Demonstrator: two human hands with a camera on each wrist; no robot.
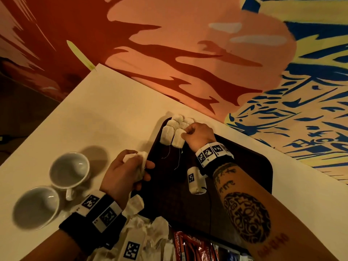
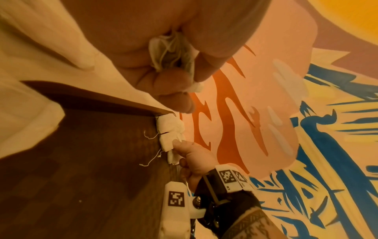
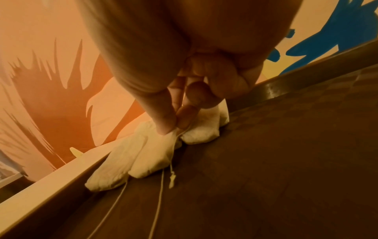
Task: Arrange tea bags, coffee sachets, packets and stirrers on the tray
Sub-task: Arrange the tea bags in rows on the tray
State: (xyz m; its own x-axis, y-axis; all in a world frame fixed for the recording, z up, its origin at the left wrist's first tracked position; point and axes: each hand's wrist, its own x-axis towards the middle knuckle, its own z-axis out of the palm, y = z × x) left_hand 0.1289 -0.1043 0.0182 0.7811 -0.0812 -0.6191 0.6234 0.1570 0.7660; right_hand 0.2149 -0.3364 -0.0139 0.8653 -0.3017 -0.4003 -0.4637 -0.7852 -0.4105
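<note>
1. Head view only: two white cups (image 1: 70,169), (image 1: 36,207) on the white table (image 1: 105,110) left of the tray, a loose heap of tea bags (image 1: 145,232) at the near edge under the left wrist, red coffee sachets (image 1: 190,245) beside the heap. The wrist views show none of these.
2. Left wrist view only: inside of the left fist, with crumpled tea bag paper and string bunched between palm and fingers (image 2: 171,53). It also shows the right hand (image 2: 194,155) from the side, at the tray's far corner.
3. Right wrist view only: the pinch itself. The fingertips (image 3: 163,126) meet at the top of one bag where its string starts; the string hangs down to a small tag (image 3: 171,179) just above the tray floor.
4. Left hand (image 1: 126,172): clenched round a bunch of tea bags (image 1: 140,157), white ends sticking out past the knuckles. It sits over the tray's left rim.
5. Right hand (image 1: 199,134): thumb and forefinger pinching the top of a tea bag (image 1: 178,140) in the laid row, other fingers curled in.
6. Laid tea bags (image 1: 173,130): white, flat, side by side and touching, in the tray's far left corner, with more stacked behind them towards the rim. Thin strings (image 1: 178,161) trail from them across the tray.
7. Tray (image 1: 244,166): dark brown, rounded corners, faint chequered texture, lies on the table near the painted wall (image 1: 188,44).
</note>
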